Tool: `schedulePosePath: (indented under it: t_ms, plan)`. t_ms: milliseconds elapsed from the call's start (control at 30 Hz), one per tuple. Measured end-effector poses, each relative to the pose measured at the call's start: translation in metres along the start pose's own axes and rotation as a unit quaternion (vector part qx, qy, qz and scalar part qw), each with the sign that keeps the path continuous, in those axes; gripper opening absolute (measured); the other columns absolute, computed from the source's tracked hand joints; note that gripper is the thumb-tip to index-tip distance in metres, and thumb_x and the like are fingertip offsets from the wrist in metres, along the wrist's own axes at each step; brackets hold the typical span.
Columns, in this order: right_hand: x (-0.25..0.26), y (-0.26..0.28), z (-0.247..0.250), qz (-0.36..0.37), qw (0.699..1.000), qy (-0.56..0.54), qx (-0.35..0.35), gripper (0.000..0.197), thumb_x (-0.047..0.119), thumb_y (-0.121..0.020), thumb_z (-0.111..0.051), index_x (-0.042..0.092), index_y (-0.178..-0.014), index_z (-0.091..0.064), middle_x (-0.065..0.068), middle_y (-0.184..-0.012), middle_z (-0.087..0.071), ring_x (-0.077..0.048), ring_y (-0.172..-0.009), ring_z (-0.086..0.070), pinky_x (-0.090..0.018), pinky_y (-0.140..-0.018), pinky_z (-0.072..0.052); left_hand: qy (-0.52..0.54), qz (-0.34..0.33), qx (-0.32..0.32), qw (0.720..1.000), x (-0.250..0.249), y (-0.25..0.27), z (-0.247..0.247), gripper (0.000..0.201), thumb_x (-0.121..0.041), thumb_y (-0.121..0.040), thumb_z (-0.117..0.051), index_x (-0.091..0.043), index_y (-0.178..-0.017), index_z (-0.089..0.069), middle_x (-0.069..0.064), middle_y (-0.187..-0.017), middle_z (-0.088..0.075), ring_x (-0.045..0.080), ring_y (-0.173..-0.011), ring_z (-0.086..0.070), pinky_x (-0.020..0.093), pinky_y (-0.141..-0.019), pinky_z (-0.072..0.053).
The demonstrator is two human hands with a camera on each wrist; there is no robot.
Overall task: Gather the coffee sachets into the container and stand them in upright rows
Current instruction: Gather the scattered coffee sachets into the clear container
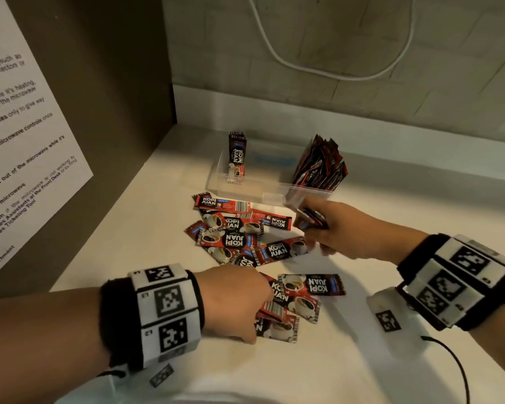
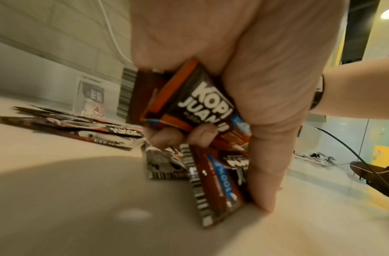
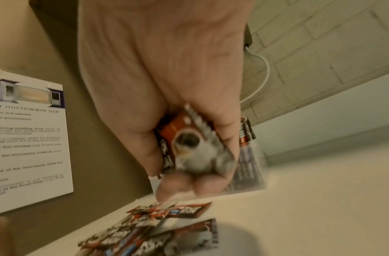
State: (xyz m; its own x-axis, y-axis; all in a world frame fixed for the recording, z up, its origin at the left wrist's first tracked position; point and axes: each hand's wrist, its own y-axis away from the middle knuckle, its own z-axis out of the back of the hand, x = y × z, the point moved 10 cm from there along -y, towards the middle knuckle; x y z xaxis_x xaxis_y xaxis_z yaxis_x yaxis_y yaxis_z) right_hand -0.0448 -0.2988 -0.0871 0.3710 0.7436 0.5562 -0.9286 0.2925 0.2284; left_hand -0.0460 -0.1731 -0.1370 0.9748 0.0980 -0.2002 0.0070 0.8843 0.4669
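Nearest the viewer, the left hand (image 1: 233, 298) lies over the near cluster of Kopi Juan coffee sachets (image 1: 286, 309) on the white countertop (image 1: 347, 360). The left wrist view shows its fingers (image 2: 162, 136) curled round a small bundle of sachets (image 2: 202, 107), with the thumb pressed to the counter beside a sachet stood on edge; this grip reads as collecting several packets at once rather than one at a time. About four sachets show in and beside this hand in the head view; those under the palm cannot be counted.

Beyond it, a flat, overlapping pile of loose sachets (image 1: 233, 231) lies in the middle of the counter, roughly eight by count, though overlaps make the figure uncertain. They lie at mixed angles, some face up and some barcode side up, so each will probably need turning before it can stand.

At the right edge of this pile, the right hand (image 1: 336, 228) clamps a few sachets (image 1: 311, 218) between curled fingers and thumb, just in front of the clear plastic container (image 1: 216, 173). The position suggests a handful on its way to the container, or more being added to it.

Farthest, the container holds one sachet standing upright (image 1: 236, 154) at its left end and a leaning group of upright sachets (image 1: 321, 164) at its right end, too tightly packed to count. The middle is unfilled, so most of the task remains. A white cable (image 1: 333, 74) hangs on the tiled wall behind, and a microwave-use notice (image 1: 21, 135) is fixed to the panel at left.
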Motion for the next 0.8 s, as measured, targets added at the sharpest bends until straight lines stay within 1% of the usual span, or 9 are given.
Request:
schedulePosePath:
  t_ms: [100, 167, 267, 333, 400, 500, 600, 667, 800]
  plan:
    - [-0.011, 0.010, -0.007, 0.003, 0.995, 0.095, 0.019, 0.026, 0.021, -0.086, -0.068, 0.021, -0.109, -0.055, 0.012, -0.088, -0.058, 0.002, -0.072, -0.052, -0.008, -0.060, -0.038, 0.027, 0.004, 0.013, 1.000, 0.007, 0.003, 0.000, 0.017, -0.021, -0.084, -0.058, -0.020, -0.072, -0.047, -0.004, -0.068, -0.048, 0.013, -0.061, -0.045, 0.032, -0.057, -0.041]
    - [-0.020, 0.015, -0.023, -0.011, 0.991, 0.115, 0.065, 0.031, 0.028, -0.078, -0.076, 0.026, -0.101, -0.057, 0.015, -0.084, -0.058, 0.005, -0.071, -0.054, -0.007, -0.059, -0.038, 0.050, 0.007, 0.005, 0.999, 0.012, 0.007, 0.008, 0.015, -0.020, -0.083, -0.057, -0.020, -0.072, -0.048, -0.004, -0.065, -0.047, 0.013, -0.059, -0.044, 0.030, -0.056, -0.037]
    - [-0.023, 0.021, -0.044, -0.018, 0.989, 0.097, 0.113, 0.044, 0.025, -0.066, -0.085, 0.035, -0.092, -0.051, 0.017, -0.078, -0.060, 0.010, -0.065, -0.058, -0.005, -0.057, -0.040, 0.111, 0.024, -0.019, 0.993, 0.026, 0.012, 0.023, 0.023, -0.019, -0.083, -0.059, -0.022, -0.065, -0.045, -0.006, -0.059, -0.045, 0.010, -0.053, -0.040, 0.025, -0.050, -0.031]
    - [-0.021, 0.021, -0.047, -0.011, 0.989, 0.104, 0.106, 0.048, 0.023, -0.063, -0.086, 0.033, -0.094, -0.051, 0.018, -0.078, -0.059, 0.010, -0.064, -0.057, -0.004, -0.056, -0.040, 0.156, 0.032, -0.037, 0.987, 0.038, 0.015, 0.031, 0.019, -0.017, -0.086, -0.059, -0.024, -0.071, -0.049, -0.007, -0.064, -0.053, 0.011, -0.056, -0.048, 0.024, -0.053, -0.038]
    - [-0.017, 0.019, -0.047, -0.001, 0.986, 0.136, 0.096, 0.045, 0.026, -0.063, -0.086, 0.031, -0.092, -0.053, 0.019, -0.078, -0.054, 0.005, -0.066, -0.053, -0.002, -0.059, -0.038, 0.221, 0.049, -0.047, 0.973, 0.049, 0.018, 0.034, 0.015, -0.013, -0.090, -0.058, -0.023, -0.083, -0.050, -0.002, -0.080, -0.066, 0.017, -0.069, -0.063, 0.033, -0.063, -0.053]
    - [-0.017, 0.017, -0.049, -0.001, 0.982, 0.157, 0.106, 0.035, 0.028, -0.066, -0.084, 0.031, -0.088, -0.057, 0.015, -0.077, -0.055, 0.002, -0.069, -0.052, -0.002, -0.060, -0.036, 0.231, 0.063, -0.085, 0.967, 0.060, 0.021, 0.041, 0.021, -0.010, -0.092, -0.056, -0.029, -0.095, -0.048, -0.007, -0.090, -0.063, 0.015, -0.085, -0.062, 0.027, -0.073, -0.051]
    - [-0.016, 0.015, -0.049, 0.000, 0.981, 0.161, 0.110, 0.022, 0.028, -0.074, -0.076, 0.027, -0.092, -0.065, 0.009, -0.081, -0.065, -0.002, -0.069, -0.057, -0.006, -0.056, -0.037, 0.157, 0.093, -0.122, 0.976, 0.068, 0.019, 0.042, 0.014, -0.022, -0.091, -0.059, -0.020, -0.104, -0.053, -0.008, -0.088, -0.060, 0.009, -0.077, -0.057, 0.025, -0.067, -0.048]
    - [-0.011, 0.014, -0.042, 0.006, 0.986, 0.139, 0.089, 0.012, 0.028, -0.081, -0.071, 0.033, -0.084, -0.061, 0.013, -0.071, -0.063, -0.001, -0.061, -0.057, -0.008, -0.053, -0.037, 0.130, 0.122, -0.122, 0.976, 0.071, 0.014, 0.034, 0.028, -0.037, -0.085, -0.067, -0.019, -0.102, -0.053, -0.005, -0.088, -0.062, 0.010, -0.074, -0.057, 0.026, -0.063, -0.048]
    - [-0.007, 0.013, -0.031, 0.007, 0.997, 0.069, 0.041, 0.025, 0.009, -0.086, -0.061, 0.032, -0.088, -0.051, 0.005, -0.076, -0.065, -0.007, -0.062, -0.062, -0.014, -0.055, -0.046, 0.084, 0.148, -0.114, 0.979, 0.066, 0.004, 0.022, 0.048, -0.049, -0.080, -0.072, -0.018, -0.111, -0.053, -0.004, -0.094, -0.061, 0.014, -0.081, -0.057, 0.027, -0.068, -0.047]
